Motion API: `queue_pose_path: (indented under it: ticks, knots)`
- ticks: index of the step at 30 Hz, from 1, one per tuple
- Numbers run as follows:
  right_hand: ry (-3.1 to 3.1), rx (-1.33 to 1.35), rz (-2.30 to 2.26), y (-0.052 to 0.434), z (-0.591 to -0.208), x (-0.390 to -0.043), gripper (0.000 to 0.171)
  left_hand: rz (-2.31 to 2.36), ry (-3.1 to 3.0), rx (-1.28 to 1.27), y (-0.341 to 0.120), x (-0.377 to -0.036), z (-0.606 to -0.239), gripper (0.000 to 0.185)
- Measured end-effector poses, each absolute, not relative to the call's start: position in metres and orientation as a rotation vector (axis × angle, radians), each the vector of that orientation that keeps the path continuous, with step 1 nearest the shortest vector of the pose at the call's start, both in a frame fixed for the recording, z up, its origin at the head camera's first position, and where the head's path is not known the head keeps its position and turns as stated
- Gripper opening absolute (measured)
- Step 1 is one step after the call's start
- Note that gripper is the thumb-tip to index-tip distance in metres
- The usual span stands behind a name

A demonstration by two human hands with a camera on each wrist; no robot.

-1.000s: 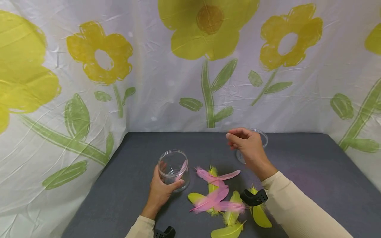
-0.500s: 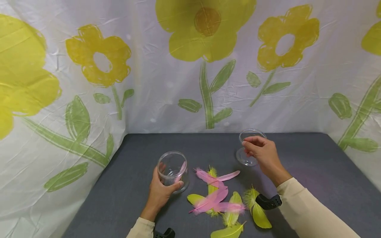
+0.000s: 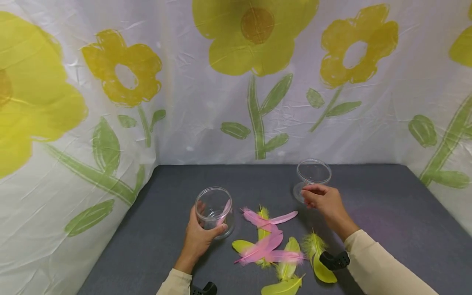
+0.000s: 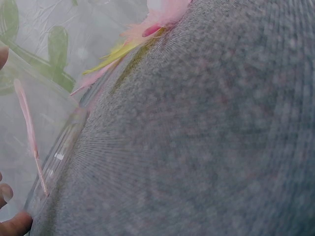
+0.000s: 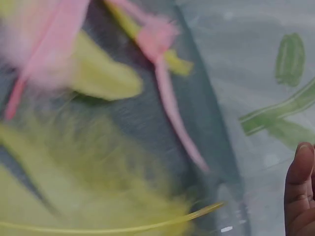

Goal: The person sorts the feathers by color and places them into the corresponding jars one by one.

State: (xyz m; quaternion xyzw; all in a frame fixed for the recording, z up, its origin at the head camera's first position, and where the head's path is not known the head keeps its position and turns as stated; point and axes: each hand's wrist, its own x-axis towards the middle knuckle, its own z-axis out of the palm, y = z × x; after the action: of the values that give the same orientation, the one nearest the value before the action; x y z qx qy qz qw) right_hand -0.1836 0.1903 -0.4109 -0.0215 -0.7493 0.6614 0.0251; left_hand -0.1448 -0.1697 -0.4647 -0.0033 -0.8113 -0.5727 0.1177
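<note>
Beige-sleeved left hand (image 3: 199, 239): fingers grasping the left jar (image 3: 214, 220), my landmark; one pink feather (image 3: 225, 210) inside. Right hand (image 3: 327, 205), right of the landmark: fingers bunched before the second jar (image 3: 313, 182); I cannot tell whether they pinch anything. Loose pink feathers (image 3: 263, 246) and yellow feathers (image 3: 323, 268) lie on the grey surface (image 3: 147, 246), right of the landmark.

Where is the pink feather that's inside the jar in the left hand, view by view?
Head: pink feather just left of center, lower half.
Left wrist: pink feather near the left edge, around mid-height.
Right wrist: not visible.
Shared landmark: loose pink and yellow feathers, lower center, top and left respectively.
</note>
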Motion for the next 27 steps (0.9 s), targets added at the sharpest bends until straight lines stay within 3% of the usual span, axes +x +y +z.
queue_pose_path:
  ticks: [27]
  knots:
    - [-2.676, -0.214, 1.81, 0.178, -0.448, -0.187, 0.013, -1.688, -2.375, -0.011, -0.169, -0.142, -0.461, 0.104]
